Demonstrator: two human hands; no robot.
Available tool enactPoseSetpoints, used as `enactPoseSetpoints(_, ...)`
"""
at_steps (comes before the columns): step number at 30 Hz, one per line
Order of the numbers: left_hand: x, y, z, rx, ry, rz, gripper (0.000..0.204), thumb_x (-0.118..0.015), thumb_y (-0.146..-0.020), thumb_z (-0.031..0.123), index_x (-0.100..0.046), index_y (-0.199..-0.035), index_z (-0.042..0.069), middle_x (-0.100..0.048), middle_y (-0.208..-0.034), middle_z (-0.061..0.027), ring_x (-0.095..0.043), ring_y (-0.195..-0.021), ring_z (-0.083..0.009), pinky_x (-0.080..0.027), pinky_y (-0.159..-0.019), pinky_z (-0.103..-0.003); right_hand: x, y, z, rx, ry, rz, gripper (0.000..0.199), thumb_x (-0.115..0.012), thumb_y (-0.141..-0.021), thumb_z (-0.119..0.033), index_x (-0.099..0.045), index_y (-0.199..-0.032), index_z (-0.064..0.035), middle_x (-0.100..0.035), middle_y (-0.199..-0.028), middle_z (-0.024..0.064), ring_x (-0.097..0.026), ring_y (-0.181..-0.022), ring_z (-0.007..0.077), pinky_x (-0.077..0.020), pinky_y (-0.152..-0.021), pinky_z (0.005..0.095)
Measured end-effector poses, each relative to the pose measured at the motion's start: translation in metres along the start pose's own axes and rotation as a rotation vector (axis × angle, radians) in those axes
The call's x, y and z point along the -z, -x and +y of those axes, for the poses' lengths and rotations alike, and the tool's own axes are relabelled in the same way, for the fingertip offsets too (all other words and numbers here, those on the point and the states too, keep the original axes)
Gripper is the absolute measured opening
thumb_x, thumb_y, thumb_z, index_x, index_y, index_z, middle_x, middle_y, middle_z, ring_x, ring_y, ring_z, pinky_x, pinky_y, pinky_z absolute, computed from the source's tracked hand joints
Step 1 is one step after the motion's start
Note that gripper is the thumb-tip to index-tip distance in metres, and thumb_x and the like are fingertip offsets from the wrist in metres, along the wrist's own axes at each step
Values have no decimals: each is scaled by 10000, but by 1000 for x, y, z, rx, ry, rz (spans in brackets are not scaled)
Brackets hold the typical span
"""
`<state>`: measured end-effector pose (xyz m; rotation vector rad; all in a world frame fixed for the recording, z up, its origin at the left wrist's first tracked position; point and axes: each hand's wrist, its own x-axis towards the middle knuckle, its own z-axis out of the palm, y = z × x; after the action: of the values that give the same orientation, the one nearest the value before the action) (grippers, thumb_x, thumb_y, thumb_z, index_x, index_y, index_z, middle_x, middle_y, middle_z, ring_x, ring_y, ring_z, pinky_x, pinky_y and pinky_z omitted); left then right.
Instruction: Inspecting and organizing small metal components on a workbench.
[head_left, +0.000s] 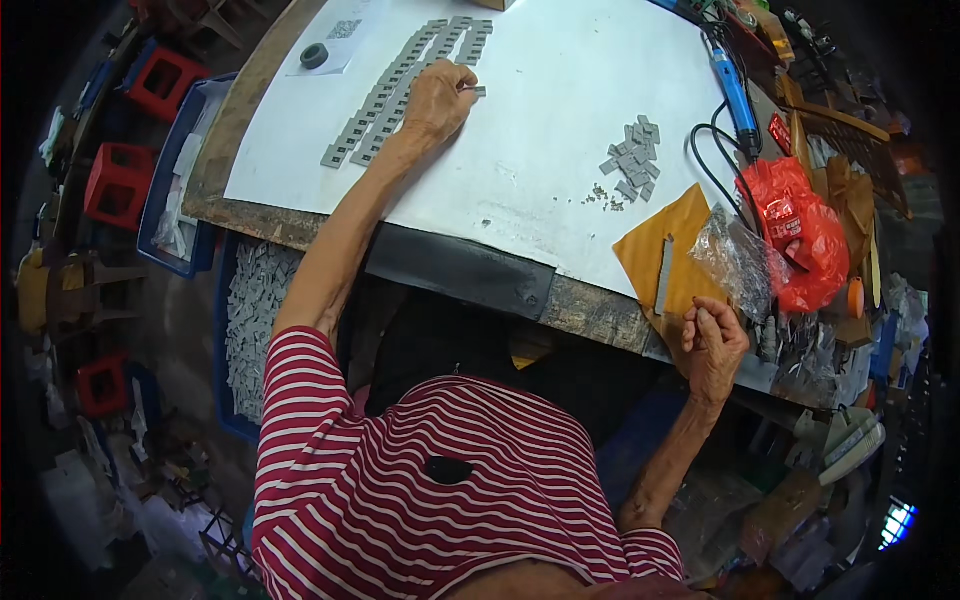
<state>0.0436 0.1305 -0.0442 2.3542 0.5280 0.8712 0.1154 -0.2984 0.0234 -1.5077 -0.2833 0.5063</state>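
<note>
My left hand reaches over the white tabletop and pinches a small flat grey plate in its fingertips. Under and beside it run slanting rows of similar grey plates, each with a dark spot. My right hand is at the front edge on the right, palm turned up and fingers curled together; whatever they may pinch is too small to make out. Just beyond it, a narrow grey strip lies on a yellow-brown envelope. Farther off are a loose heap of grey plates and tiny brass-coloured parts.
A blue electric screwdriver with a black cable lies at the right. Nearby are a red plastic bag and clear wrap. A dark ring rests on paper, far left. A blue bin of grey pieces stands below the table.
</note>
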Motion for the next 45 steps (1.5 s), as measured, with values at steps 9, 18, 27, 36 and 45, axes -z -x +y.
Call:
enactPoseSetpoints(9,-4,-13,-10,-58,-175,32,133,-613,-673,88,-631,-790,28,-600,-766,-112,-574,-689,-222,-460,-661,-310,8,9,2,-4,20,36,165,-544,-843,-48,-558,-976,50,-575,-788,86,-507,-558,90,-388,-458,174)
enactPoseSetpoints(18,-7,-26,-15,-127,-519,104,98,-629,-695,99,-639,-783,143,-631,-819,-10,-580,-790,-201,-403,-632,-369,7,15,0,-44,1,97,154,-523,-854,-43,-546,-959,67,-578,-757,89,-491,-521,92,-375,-447,199)
enactPoseSetpoints(27,-16,-13,9,-262,-375,87,89,-634,-689,89,-635,-773,118,-607,-811,-29,-550,-809,-218,-389,-690,-386,7,10,3,-48,-14,106,154,-527,-844,-29,-551,-959,70,-581,-761,93,-503,-547,96,-387,-471,184)
enactPoseSetpoints(36,-70,10,110,-129,94,-448,229,-574,-775,222,-628,-844,11,-610,-808,-136,-566,-738,-243,-462,-658,-361,-4,5,7,-24,83,88,145,-524,-851,-36,-558,-947,67,-580,-743,67,-510,-553,77,-398,-482,186)
enactPoseSetpoints(45,-90,8,122,-4,-70,-422,164,-598,-649,193,-626,-747,64,-615,-801,-126,-575,-772,-282,-432,-665,-488,-1,-14,3,-10,220,33,148,-507,-843,-46,-555,-919,71,-560,-705,61,-501,-549,83,-401,-484,193)
